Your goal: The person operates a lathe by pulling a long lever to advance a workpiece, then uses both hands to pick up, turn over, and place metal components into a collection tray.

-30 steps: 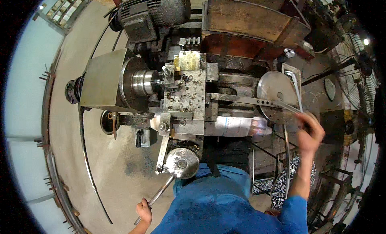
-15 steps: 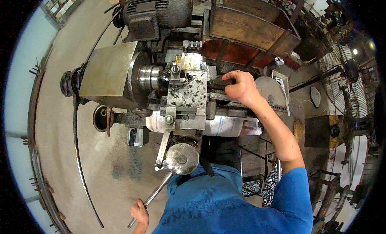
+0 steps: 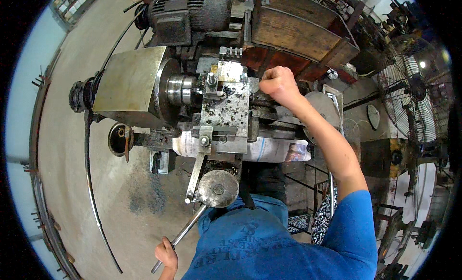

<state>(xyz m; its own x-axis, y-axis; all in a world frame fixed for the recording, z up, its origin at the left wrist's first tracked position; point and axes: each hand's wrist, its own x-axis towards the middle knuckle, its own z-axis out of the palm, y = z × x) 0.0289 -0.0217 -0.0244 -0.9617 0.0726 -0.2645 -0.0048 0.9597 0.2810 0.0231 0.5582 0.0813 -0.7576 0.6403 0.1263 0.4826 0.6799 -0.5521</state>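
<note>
My left hand point(image 3: 166, 255) is wrapped round a long metal lever point(image 3: 190, 225) that runs up to a round steel disc point(image 3: 218, 189) on the near side of a lathe. My right hand point(image 3: 279, 83) is closed just right of the oily tool slide point(image 3: 225, 111). Its fingertips face the slide, and anything they hold is hidden. Left of the slide, a shiny cylindrical chuck nose point(image 3: 182, 90) points at a bolted tool post point(image 3: 211, 82). Dark chips and oil spot the slide's top.
A metal guard point(image 3: 129, 80) covers the headstock, with a motor point(image 3: 190, 15) behind. A wooden-sided box point(image 3: 298, 34) stands beyond the slide. A second disc point(image 3: 321, 109) sits beside my right forearm. Printed paper point(image 3: 274, 150) lies along the near side. A fan point(image 3: 409, 87) stands at right.
My right hand has moved away from me and slightly left, and its fingers have curled closed. My left hand stays on the lever, nearly unmoved.
</note>
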